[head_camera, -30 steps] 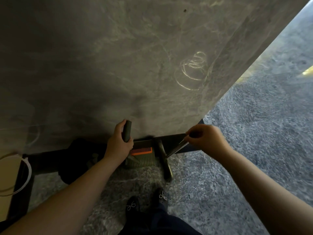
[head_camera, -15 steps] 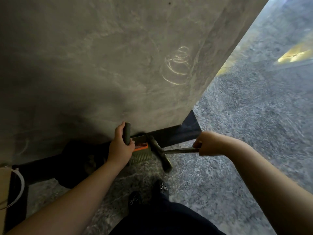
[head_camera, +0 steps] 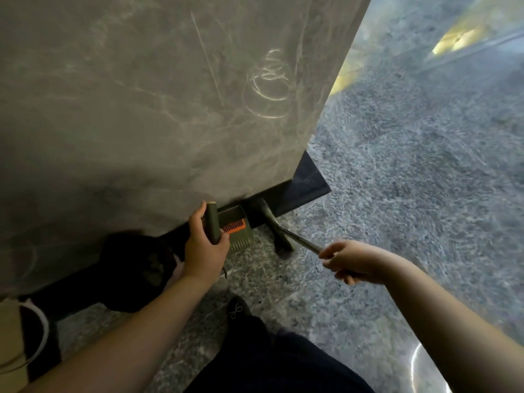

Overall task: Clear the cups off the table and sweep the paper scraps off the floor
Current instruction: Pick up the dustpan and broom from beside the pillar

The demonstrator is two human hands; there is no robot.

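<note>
Left hand wraps the dark green dustpan handle, right hand grips the thin metal broom handle. Big grey marbled tabletop overhangs both tools w/ its black base right behind them on the speckled grey stone floor.

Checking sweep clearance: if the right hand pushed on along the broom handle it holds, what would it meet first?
Likely the broom head on the floor, then the dark baseboard under the grey wall; the right hand points down-left toward them. Depth is unclear.

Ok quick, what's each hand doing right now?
Left hand: grips the dark green dustpan handle.
Right hand: grips the thin metal broom handle.
</note>
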